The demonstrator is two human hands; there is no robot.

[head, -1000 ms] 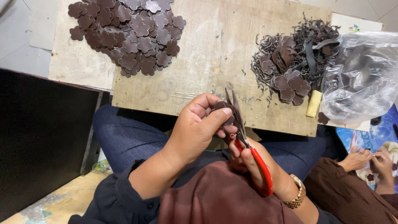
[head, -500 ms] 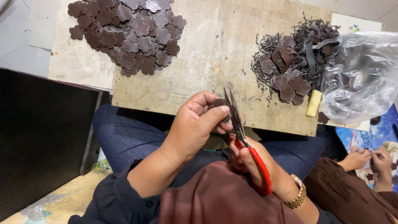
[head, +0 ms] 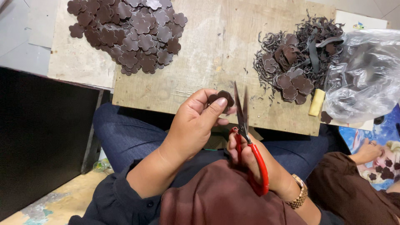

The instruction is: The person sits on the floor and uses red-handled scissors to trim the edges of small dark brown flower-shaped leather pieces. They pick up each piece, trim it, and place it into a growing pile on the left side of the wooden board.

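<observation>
Left hand [head: 196,121] pinches flower piece [head: 221,98] — scissors [head: 246,133] just beside.

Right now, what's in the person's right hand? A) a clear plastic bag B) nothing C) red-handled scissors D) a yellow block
C: the right hand grips the red-handled scissors, blades pointing up next to the brown flower-shaped piece pinched in the left hand. The yellow block and the clear plastic bag lie untouched on the wooden board.
</observation>
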